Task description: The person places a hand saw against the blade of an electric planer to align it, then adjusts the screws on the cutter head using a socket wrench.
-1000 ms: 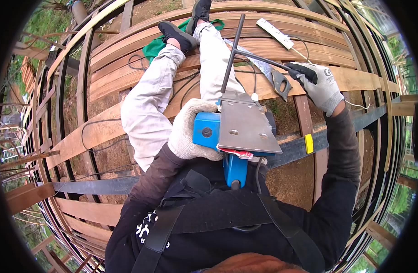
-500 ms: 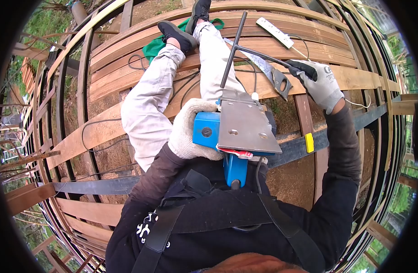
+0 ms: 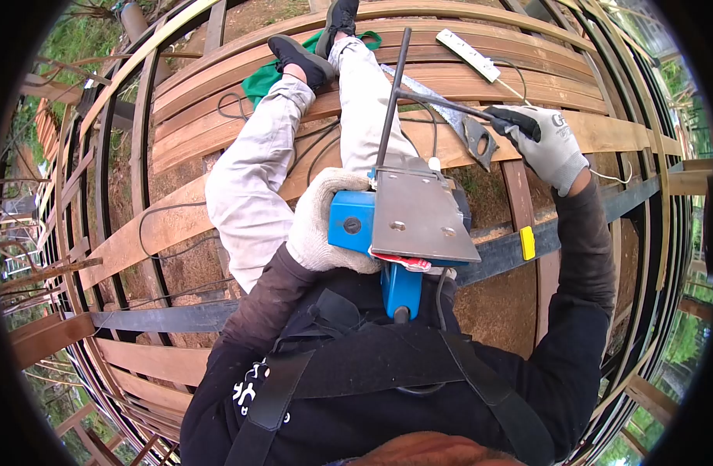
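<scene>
Now, near the middle of the frame, the boxy blue power tool [image 3: 348, 224] rests at the person's lap with its flat grey metal plate [image 3: 418, 210] facing up, much as half a second ago. The white-gloved left hand [image 3: 317, 233] wraps its left side, fingertips showing under the plate; this grip looks unchanged. A red-and-white scrap [image 3: 407, 261] pokes out along the plate's lower edge.

What has changed is the dark T-shaped metal tool [image 3: 396, 95]: its crossbar's lower end, raised clear in the previous frame, has dropped and now overlaps the plate's upper edge. That probably puts the work at this edge, though I cannot tell whether the metals touch. The grey-and-black-gloved right hand [image 3: 546, 147], upper right, holds the handle closed in its fingers, hardly shifted.

Farther off, the black-handled saw [image 3: 473, 136] lies behind that handle, and the long white power strip [image 3: 469, 56] and bunched green cloth [image 3: 259, 81] lie on reddish-brown wooden planks [image 3: 216, 116], all unmoved.
</scene>
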A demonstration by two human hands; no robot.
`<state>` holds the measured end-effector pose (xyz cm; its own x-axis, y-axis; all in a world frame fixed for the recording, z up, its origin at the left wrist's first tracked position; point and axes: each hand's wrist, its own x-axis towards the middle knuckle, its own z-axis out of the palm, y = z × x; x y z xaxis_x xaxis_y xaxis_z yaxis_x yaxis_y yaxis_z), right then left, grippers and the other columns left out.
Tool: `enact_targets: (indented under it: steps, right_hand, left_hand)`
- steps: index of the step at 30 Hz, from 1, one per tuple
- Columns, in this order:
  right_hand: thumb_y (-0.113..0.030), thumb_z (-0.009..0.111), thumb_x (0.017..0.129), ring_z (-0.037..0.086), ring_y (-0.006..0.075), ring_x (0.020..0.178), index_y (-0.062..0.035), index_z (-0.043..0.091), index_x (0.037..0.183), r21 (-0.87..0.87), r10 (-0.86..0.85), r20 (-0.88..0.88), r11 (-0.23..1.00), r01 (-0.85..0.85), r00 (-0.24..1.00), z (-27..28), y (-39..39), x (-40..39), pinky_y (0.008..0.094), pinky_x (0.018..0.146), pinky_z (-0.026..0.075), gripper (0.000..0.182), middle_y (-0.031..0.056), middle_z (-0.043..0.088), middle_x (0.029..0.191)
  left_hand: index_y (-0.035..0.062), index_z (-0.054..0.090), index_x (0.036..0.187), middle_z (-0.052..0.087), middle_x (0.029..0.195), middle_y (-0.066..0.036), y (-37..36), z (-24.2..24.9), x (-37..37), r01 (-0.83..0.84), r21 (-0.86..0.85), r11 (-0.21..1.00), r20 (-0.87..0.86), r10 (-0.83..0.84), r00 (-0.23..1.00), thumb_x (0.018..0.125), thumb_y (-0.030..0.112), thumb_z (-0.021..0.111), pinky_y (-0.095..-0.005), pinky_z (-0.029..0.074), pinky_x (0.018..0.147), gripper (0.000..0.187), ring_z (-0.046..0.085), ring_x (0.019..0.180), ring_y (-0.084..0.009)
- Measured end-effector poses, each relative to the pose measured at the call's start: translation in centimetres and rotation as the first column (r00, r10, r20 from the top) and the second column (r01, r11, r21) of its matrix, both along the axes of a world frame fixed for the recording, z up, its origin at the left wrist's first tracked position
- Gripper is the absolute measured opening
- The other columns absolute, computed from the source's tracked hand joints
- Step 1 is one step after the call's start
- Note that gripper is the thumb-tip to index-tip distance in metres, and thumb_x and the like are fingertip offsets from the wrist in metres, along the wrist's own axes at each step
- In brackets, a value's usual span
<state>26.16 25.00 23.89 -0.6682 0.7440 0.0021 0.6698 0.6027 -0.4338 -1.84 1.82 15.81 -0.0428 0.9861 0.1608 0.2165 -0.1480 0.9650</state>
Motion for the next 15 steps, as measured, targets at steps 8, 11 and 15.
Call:
enact_targets:
  steps: [8,11,15]
  right_hand:
    - [-0.006,0.061,0.090,0.069,0.0317,0.081,-0.0058,0.070,0.118,0.021,0.072,-0.033,0.997,-0.071,0.997,0.0,0.4,-0.2,0.0368,0.074,0.053,0.030,0.0199,0.071,0.095]
    - [-0.006,0.062,0.089,0.069,0.0326,0.081,-0.0056,0.070,0.117,0.030,0.036,0.044,0.999,-0.037,0.998,0.5,0.0,-0.3,0.0369,0.073,0.053,0.029,0.0200,0.071,0.096]
    - [-0.006,0.062,0.089,0.068,0.0335,0.081,-0.0053,0.069,0.119,0.041,0.063,-0.015,0.997,-0.063,0.998,0.2,0.3,-0.3,0.0373,0.073,0.053,0.031,0.0199,0.071,0.097]
  left_hand:
    - [0.0043,0.051,0.119,0.057,0.115,-0.009,-0.2,-0.4,-0.1,0.012,-0.007,1.000,0.076,-0.012,0.997,0.038,0.018,0.097,-0.0356,0.048,0.095,0.094,0.059,0.105,-0.0199]
    - [0.0044,0.051,0.119,0.058,0.115,-0.009,-0.1,-0.1,0.0,0.027,-0.023,0.999,0.037,-0.027,0.999,0.037,0.018,0.097,-0.0356,0.048,0.095,0.094,0.059,0.105,-0.0199]
    - [0.0045,0.051,0.119,0.058,0.115,-0.009,-0.1,-0.1,0.0,0.014,-0.013,1.000,0.038,-0.014,0.999,0.038,0.017,0.097,-0.0358,0.048,0.095,0.093,0.060,0.104,-0.0200]
